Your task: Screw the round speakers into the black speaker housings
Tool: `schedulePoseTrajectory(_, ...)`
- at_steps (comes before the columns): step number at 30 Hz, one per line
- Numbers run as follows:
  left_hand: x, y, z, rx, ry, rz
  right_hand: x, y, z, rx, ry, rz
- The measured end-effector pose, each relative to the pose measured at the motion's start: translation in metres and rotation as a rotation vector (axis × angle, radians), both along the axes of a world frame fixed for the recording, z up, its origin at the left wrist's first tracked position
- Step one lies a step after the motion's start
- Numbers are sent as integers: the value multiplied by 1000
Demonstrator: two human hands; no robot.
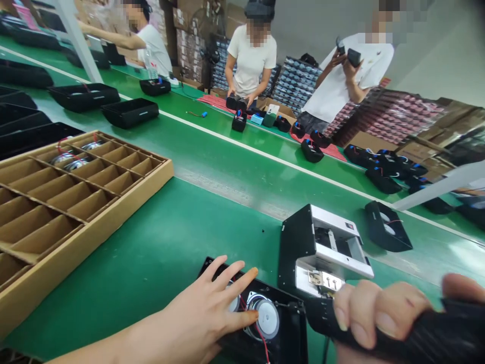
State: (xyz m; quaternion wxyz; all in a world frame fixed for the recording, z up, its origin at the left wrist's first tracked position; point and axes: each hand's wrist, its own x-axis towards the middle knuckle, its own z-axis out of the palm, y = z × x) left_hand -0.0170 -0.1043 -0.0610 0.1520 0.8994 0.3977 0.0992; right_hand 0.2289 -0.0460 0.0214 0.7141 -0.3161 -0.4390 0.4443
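Observation:
My left hand point(206, 306) lies with its fingers spread over a black speaker housing point(291, 339) near the front of the bench. Inside the housing sit two round speaker drivers; the right one point(268, 319) shows a pale back and red wires, while my fingers partly cover the other. A black electric screwdriver point(443, 331) is gripped in my right hand point(382, 311), fingers wrapped around it. Its thin bit points left, over the housing's right part by the driver; whether it touches a screw I cannot tell. Behind the screwdriver stands a black-and-white screw feeder point(297, 253).
At left lies a divided cardboard tray point(140, 210) with a few drivers in it. Black housings point(131, 112) line the green conveyor point(227, 156); another housing point(386, 227) stands beyond the feeder. Three people work across the belt. White posts point(78, 40) rise from the line.

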Motion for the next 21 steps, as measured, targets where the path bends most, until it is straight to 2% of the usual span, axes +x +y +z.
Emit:
schedulePoseTrajectory(4,1,-2,1,-14,-18,32,-44,5,-5,49,11,154)
schedulePoseTrajectory(7,2,-4,1,-5,-44,44,-59,9,-16,51,-6,191)
schedulePoseTrajectory(13,0,-7,3,18,-66,54,-60,18,-33,8,-22,286)
schedulePoseTrajectory(21,-3,-4,11,21,-70,37,-64,19,-36,-27,-48,287)
